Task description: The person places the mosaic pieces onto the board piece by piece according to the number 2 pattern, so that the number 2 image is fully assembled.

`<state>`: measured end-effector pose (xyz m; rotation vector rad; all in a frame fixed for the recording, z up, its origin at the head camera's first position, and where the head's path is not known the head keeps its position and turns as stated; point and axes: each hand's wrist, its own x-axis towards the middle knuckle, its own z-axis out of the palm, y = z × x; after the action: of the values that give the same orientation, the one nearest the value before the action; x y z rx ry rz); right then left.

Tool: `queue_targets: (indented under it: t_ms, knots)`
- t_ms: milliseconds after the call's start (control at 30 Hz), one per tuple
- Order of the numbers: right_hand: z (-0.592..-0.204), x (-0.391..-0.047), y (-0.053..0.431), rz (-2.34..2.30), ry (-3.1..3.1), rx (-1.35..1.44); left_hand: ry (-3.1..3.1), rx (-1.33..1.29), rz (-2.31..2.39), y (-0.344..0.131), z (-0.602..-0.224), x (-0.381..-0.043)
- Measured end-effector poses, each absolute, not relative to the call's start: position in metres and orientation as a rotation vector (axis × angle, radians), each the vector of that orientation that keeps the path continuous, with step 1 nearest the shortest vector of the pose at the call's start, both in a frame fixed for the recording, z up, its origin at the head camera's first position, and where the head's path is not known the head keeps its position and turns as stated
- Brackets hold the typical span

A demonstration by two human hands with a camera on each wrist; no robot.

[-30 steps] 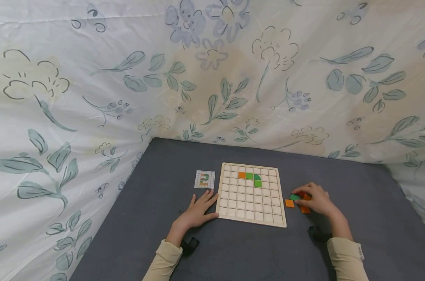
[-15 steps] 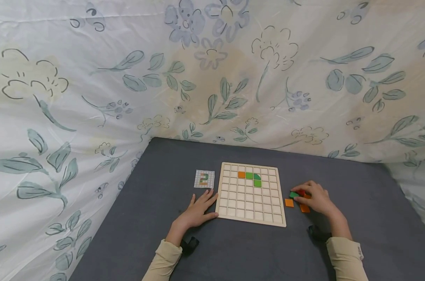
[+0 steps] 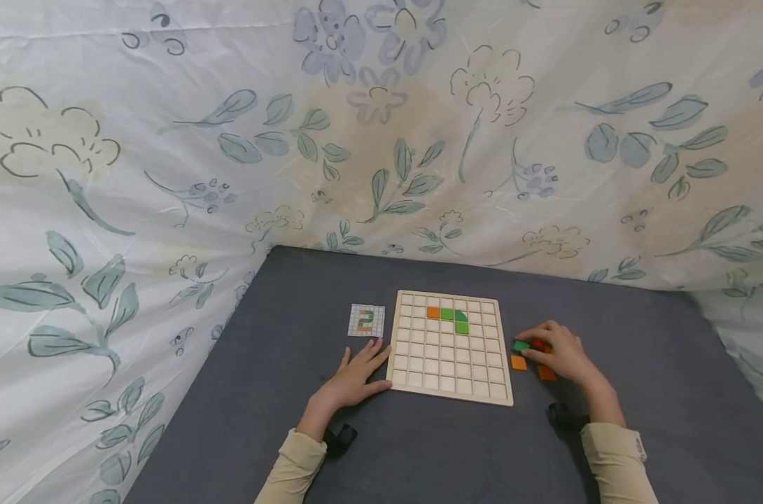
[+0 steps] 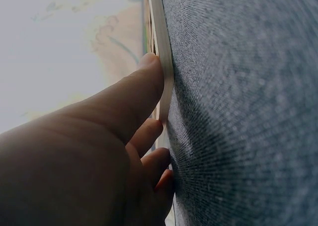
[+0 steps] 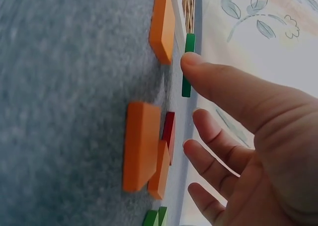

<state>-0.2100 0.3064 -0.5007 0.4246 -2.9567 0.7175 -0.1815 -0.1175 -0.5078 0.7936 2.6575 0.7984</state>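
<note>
My right hand (image 3: 564, 352) pinches a dark green tile (image 5: 189, 87) between thumb and forefinger, lifted off the cloth in the right wrist view. Beneath and around that hand lie a red tile (image 3: 537, 344) and orange tiles, one (image 3: 519, 362) beside the board and another (image 3: 547, 373) under the palm. My left hand (image 3: 353, 379) lies with spread fingers against the left edge of a wooden grid board (image 3: 447, 365), thumb at its near corner. On the board sit an orange tile (image 3: 434, 312), two light green tiles (image 3: 447, 314) and a dark green curved-edge tile (image 3: 460, 316).
A small card (image 3: 366, 320) with a gridded coloured pattern lies left of the board. Light green tiles (image 5: 151, 218) show at the bottom of the right wrist view. Dark cloth (image 3: 444, 455) covers the table, and a floral curtain (image 3: 381, 161) hangs behind.
The right hand has lifted the green tile from the loose pile and moved it slightly left and away from me, uncovering more of the red tile. The left hand stays in place.
</note>
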Motion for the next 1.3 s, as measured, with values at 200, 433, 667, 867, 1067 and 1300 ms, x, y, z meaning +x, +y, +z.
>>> queue_targets:
  t_ms: [200, 433, 667, 867, 1067, 1300]
  knots:
    - [-0.502, -0.211, 0.301, 0.749, -2.923, 0.496, 2.659, 0.793, 0.786, -0.118, -0.509, -0.182]
    - [-0.503, -0.215, 0.293, 0.787, -2.908, 0.532, 2.663, 0.789, 0.780, -0.118, -0.510, -0.182]
    - [-0.505, -0.219, 0.283, 0.778, -2.904, 0.558, 2.658, 0.791, 0.776, -0.119, -0.510, -0.183]
    - [-0.505, -0.219, 0.273, 0.777, -2.891, 0.565, 2.659, 0.790, 0.778, -0.119, -0.511, -0.183]
    - [-0.502, -0.221, 0.264, 0.768, -2.927, 0.565, 2.653, 0.788, 0.801, -0.119, -0.510, -0.182]
    - [-0.502, -0.225, 0.255, 0.778, -2.914, 0.618, 2.651, 0.800, 0.805, -0.118, -0.508, -0.182]
